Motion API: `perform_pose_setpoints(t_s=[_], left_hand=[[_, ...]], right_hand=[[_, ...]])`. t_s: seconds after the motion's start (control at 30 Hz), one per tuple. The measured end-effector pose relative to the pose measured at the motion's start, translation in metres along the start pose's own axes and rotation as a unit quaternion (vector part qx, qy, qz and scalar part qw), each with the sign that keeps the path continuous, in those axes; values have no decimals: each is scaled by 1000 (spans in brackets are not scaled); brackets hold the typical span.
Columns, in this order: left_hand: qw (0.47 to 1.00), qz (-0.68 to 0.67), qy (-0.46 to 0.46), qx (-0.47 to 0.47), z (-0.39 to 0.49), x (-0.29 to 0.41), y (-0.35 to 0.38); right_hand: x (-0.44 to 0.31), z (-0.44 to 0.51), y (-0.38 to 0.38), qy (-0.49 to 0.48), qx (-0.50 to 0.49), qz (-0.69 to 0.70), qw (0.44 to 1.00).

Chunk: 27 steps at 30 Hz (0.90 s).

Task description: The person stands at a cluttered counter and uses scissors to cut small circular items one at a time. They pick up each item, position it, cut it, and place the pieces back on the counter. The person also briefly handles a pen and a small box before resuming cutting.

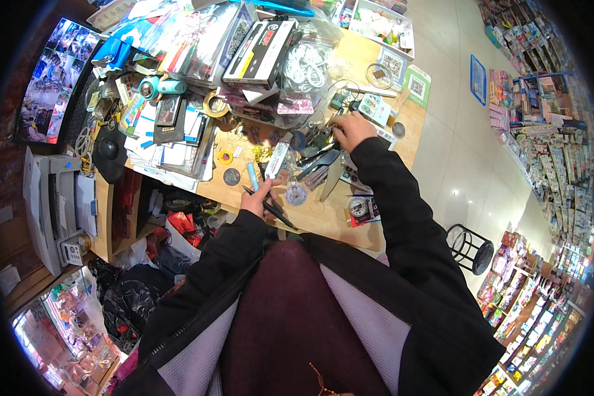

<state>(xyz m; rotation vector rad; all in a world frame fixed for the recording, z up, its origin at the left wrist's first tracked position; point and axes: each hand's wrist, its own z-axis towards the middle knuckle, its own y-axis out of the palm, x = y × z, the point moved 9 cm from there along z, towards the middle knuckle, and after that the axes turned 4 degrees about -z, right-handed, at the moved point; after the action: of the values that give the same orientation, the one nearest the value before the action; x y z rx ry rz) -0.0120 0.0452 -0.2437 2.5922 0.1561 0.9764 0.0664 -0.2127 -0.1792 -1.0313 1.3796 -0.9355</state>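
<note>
My left hand [258, 199] is closed around several pens at the front edge of the wooden desk [354, 238]. Among them are a black pen [278, 215] and a light blue pen [252, 174]. A white tube with printing [278, 157] rises just beyond the fingers; whether it is gripped too is unclear. Farther off, my right hand [355, 130] reaches into a heap of small items, fingertips bent down among dark objects. What they touch is hidden. Between the hands lie a dark flat-handled tool [319, 165] and a round clear charm [295, 194].
Plastic bags [304, 64], a black and white box [261, 52] and stacked papers [166, 148] crowd the desk's far and left sides. A yellow tape roll [216, 105] sits nearby. At left stand a monitor [54, 81] and a printer [54, 208]; at right, a black stool [470, 250].
</note>
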Motion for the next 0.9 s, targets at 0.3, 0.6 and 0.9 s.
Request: perform_pose_setpoints(t_s=[0.3, 0.6, 0.9], left_hand=[[1000, 8, 5, 6, -6, 3, -5], [1000, -10, -10, 0, -6, -3, -5], [1000, 12, -4, -8, -3, -4, -2]], right_hand=[[-8, 17, 17, -61, -46, 87, 993], [23, -35, -40, 13, 52, 650, 758], [52, -132, 8, 281, -4, 658, 699]])
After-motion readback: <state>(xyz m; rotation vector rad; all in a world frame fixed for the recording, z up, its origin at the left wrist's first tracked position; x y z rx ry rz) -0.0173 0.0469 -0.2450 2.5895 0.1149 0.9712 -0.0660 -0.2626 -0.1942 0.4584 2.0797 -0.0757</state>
